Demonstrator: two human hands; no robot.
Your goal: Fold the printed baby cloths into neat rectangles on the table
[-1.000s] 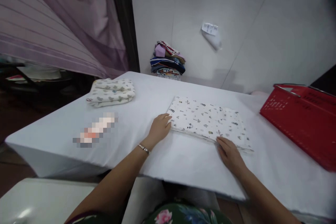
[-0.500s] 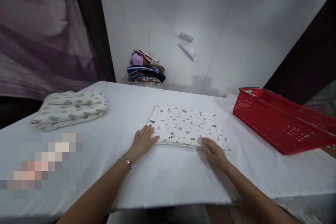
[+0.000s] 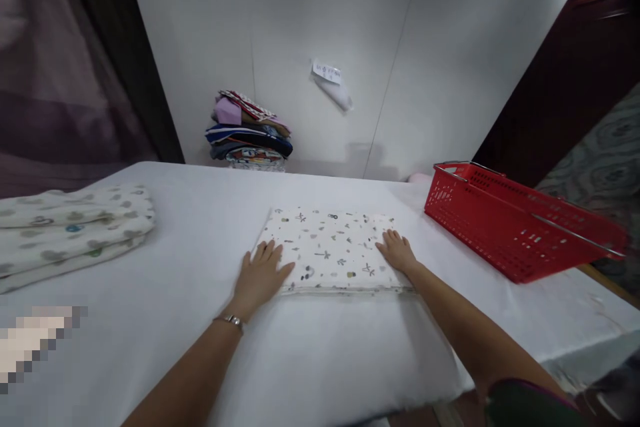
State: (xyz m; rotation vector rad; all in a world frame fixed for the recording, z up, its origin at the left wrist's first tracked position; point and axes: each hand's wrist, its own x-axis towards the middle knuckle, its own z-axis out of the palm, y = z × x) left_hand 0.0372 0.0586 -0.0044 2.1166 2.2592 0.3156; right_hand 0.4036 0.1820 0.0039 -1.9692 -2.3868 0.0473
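One view, head. The cloth [image 3: 325, 250] lies folded into a flat rectangle on the tabletop [image 3: 210, 253], in front of the person, with its layered near edge toward the body.

Left hand [image 3: 260, 279]: palm down, fingers apart, laid over the left edge of the cloth; nothing is gripped. Right hand [image 3: 397, 252]: palm down on the right part of the cloth, fingers slightly apart, likewise not clamped. The basket [image 3: 500, 227] stands to the right and a bundle [image 3: 100, 220] lies to the left, both apart from the cloth. A stack [image 3: 250, 130] of folded fabric shows beyond the far edge, by the wall [image 3: 320, 13]; its support is hidden.

Recommended handling: press lightly and evenly with both palms, smoothing outward from the middle. Keep the layers aligned at the near edge. Avoid dragging one side alone; the top layer could shift and crease. Whether creases lie beneath the palms cannot be told.
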